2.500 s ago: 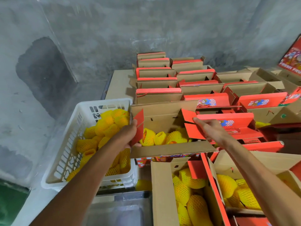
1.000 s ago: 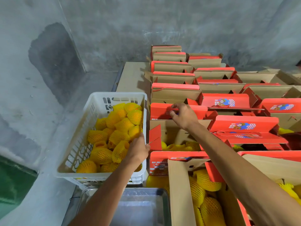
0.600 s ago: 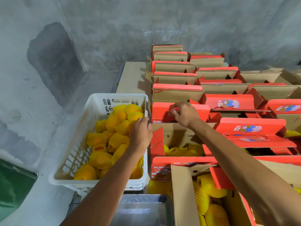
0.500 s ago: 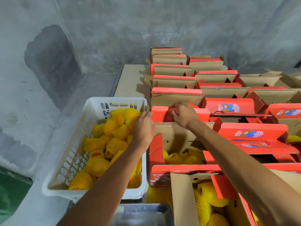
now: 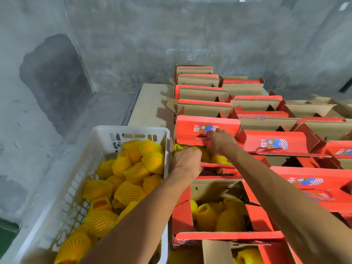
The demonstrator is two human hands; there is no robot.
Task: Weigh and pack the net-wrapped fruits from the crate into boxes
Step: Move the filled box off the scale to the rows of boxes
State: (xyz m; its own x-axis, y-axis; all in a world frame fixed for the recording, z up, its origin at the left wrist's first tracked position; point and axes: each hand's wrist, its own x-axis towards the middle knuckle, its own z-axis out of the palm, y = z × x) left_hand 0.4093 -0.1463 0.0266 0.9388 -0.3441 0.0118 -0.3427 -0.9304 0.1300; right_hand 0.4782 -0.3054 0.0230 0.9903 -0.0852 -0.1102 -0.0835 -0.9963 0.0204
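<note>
Net-wrapped fruits (image 5: 131,174) fill the white crate (image 5: 131,130) at about 8 o'clock in the view. More of them lie in the open box (image 5: 190,128) at centre, visible in the gap under its red lid (image 5: 192,122), and in the near box (image 5: 222,235) at 6 o'clock.

The right hand (image 5: 221,141) reaches to the front edge of the lid, fingers curled on the flap there, pinching it. The left hand (image 5: 187,161) sits at 7 o'clock of the right one, just beside the crate's right wall, knuckles up and fingers curled down at the box's near edge; whether it holds anything cannot be told, as the fingertips are hidden.

Rows of boxes (image 5: 266,103) with red tops run from centre out to 1 and 3 o'clock, some closed, some with flaps standing. They stand on a table (image 5: 150,103) whose bare corner shows at 11 o'clock of the lid. A grey concrete wall (image 5: 190,35) fills the view at 12 o'clock.
</note>
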